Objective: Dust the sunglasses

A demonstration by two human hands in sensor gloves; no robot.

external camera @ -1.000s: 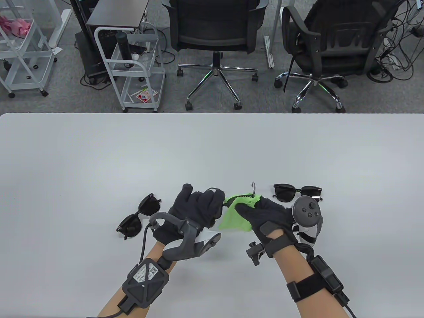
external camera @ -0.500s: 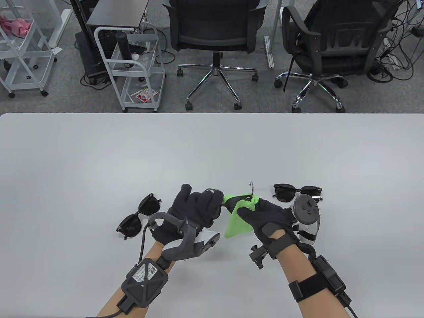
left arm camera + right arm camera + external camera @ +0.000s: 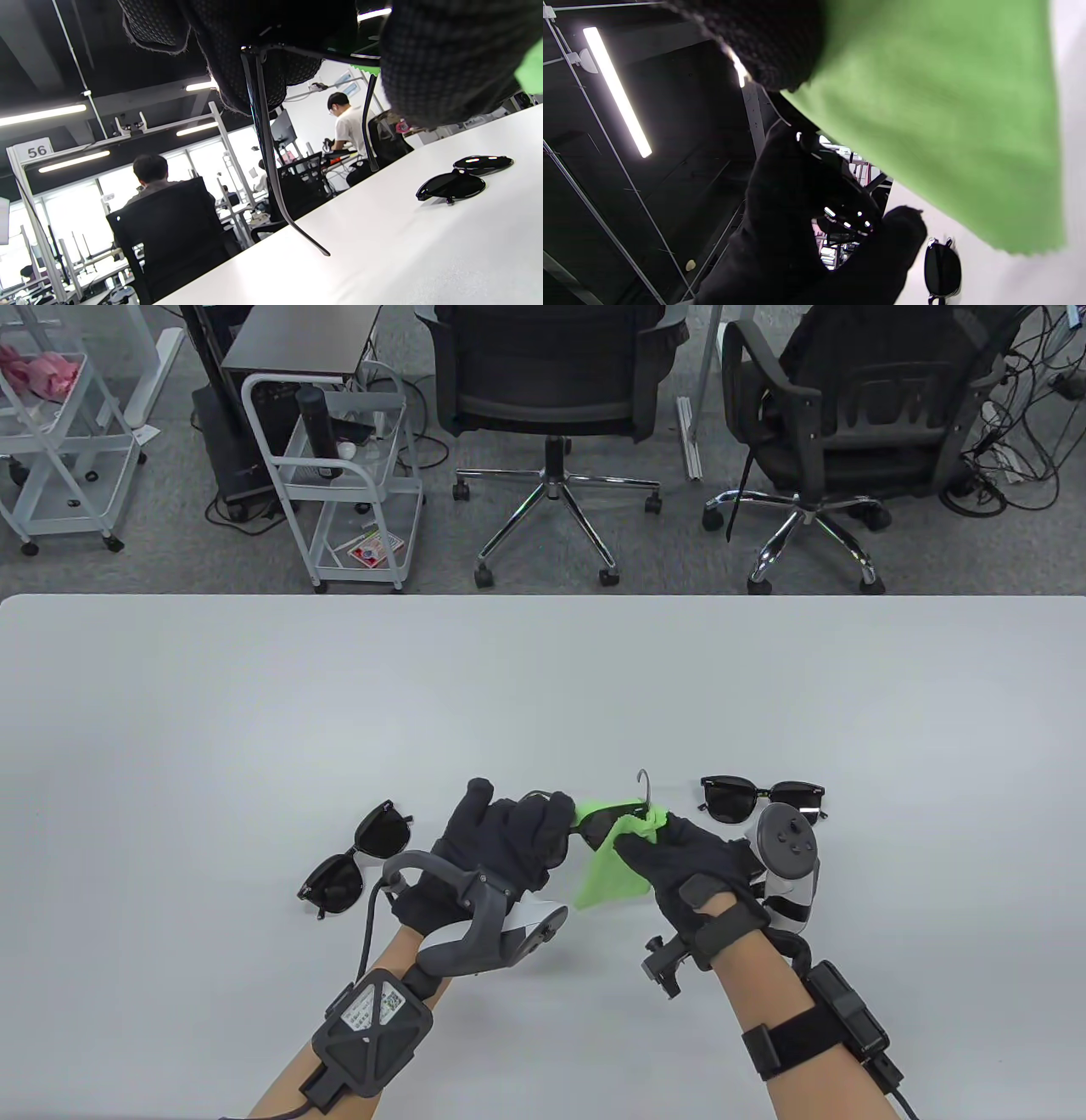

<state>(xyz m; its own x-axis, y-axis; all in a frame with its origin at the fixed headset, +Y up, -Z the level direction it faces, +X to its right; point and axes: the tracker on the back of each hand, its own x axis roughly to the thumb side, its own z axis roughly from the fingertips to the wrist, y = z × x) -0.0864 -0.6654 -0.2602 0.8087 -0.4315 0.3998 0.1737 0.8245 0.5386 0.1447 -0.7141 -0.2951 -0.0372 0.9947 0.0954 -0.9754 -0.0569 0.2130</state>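
A black pair of sunglasses (image 3: 594, 831) is held above the table between both hands, one temple arm (image 3: 645, 785) sticking up. My left hand (image 3: 509, 836) grips its left side, fingers curled round the frame. My right hand (image 3: 679, 857) pinches a green cloth (image 3: 607, 884) against the lens, and the rest of the cloth hangs below. In the left wrist view the held pair's temple arm (image 3: 267, 148) hangs down under the left fingers (image 3: 263, 51). The cloth (image 3: 937, 106) fills much of the right wrist view. The lens under the cloth is hidden.
Two more black sunglasses lie on the white table (image 3: 543, 687): one pair (image 3: 356, 861) left of my left hand, another pair (image 3: 759, 797) beyond my right hand. Office chairs (image 3: 551, 390) and a white cart (image 3: 348, 483) stand beyond the far edge.
My right hand has shifted slightly right and rolled, drawing the cloth along the lens. The hanging cloth has narrowed and swung in. The left hand has barely moved.
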